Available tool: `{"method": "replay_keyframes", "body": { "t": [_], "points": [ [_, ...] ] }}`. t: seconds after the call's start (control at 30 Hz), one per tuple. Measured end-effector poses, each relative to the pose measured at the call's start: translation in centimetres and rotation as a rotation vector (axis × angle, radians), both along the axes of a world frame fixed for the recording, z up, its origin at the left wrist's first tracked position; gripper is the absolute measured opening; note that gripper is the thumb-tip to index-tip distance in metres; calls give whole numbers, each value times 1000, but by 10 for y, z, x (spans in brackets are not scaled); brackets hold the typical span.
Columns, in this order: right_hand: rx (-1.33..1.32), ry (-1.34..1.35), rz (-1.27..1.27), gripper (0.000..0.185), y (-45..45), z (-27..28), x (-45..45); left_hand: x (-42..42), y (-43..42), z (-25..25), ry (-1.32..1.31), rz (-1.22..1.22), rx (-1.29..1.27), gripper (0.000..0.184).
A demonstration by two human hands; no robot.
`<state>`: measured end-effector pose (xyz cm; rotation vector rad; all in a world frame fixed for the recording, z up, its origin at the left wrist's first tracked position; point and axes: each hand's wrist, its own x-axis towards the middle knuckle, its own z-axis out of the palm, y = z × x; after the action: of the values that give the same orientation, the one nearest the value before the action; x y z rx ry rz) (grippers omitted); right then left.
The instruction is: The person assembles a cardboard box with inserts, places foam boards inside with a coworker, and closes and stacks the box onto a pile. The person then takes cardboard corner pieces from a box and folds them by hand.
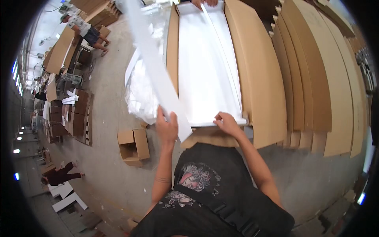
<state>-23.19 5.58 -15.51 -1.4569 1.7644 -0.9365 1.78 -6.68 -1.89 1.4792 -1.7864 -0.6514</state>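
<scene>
My left hand is closed around the near end of a long white board, which slants up past the box's left side and blurs toward its far end. In front of me lies a long open cardboard box with a white panel inside. My right hand is at the box's near end, its fingers curled at the panel's near edge; what they pinch, if anything, is hidden. At the far end, a co-worker's hands are by a narrow white strip lying along the panel.
Left of the box is a clear plastic bag of white pieces. A small open carton sits on the floor. Large cardboard sheets stand stacked on the right. One person works at a far-left table; another is lower left.
</scene>
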Motion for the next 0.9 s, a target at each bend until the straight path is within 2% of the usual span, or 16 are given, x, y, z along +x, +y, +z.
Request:
{"method": "replay_keyframes", "body": {
  "t": [0.03,0.1,0.2,0.3,0.37,0.43,0.57,0.67,0.73,0.9],
  "points": [
    [-37,53,16,19,1,-8,-1,-8,0,-3,18,11,-26,59],
    [9,256,-26,18,3,21,6,-24,0,-7,-172,-109,53,61],
    [-34,404,-145,20,9,36,14,-39,-1,-10,-237,-197,91,63],
    [-62,410,-215,27,12,39,15,-54,-6,2,-234,-189,155,64],
    [9,383,-203,30,12,31,12,-57,-14,0,-243,-173,116,65],
    [89,290,-176,35,9,24,8,-60,-22,7,-354,-179,185,65],
    [37,336,-176,39,8,24,8,-70,-48,-4,-384,-188,149,66],
    [99,272,-180,38,7,25,7,-83,-78,-24,-304,-175,57,65],
    [124,260,-180,40,5,24,7,-89,-89,-43,-440,-314,219,64],
    [171,270,-167,47,4,26,6,-88,-66,-99,-390,-207,147,68]
  ]
}}
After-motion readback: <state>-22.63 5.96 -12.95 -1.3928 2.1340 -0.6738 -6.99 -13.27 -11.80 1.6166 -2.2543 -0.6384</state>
